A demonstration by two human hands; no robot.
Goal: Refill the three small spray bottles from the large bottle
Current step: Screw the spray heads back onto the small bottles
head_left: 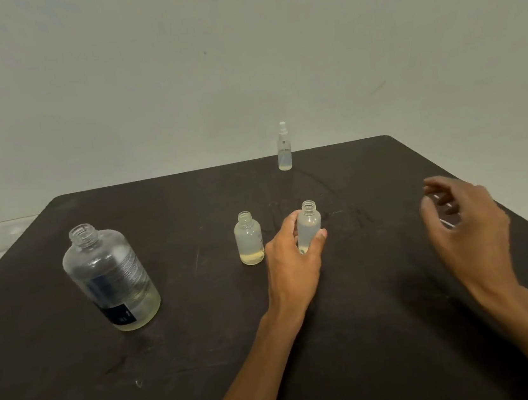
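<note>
Head view: left hand [291, 256] grasps an uncapped small bottle [308, 227] mid-bench [61, 374]; right hand [465, 221], blurred, grip indeterminate, hovers near the right edge. A second uncapped bottle [248, 238] stands just beside; large bottle [109, 278] toward the left edge; capped spray bottle [284, 147] at the far edge.

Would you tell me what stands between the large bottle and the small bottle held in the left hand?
In the head view, one uncapped small bottle stands there, between the large bottle and the held bottle.
</note>
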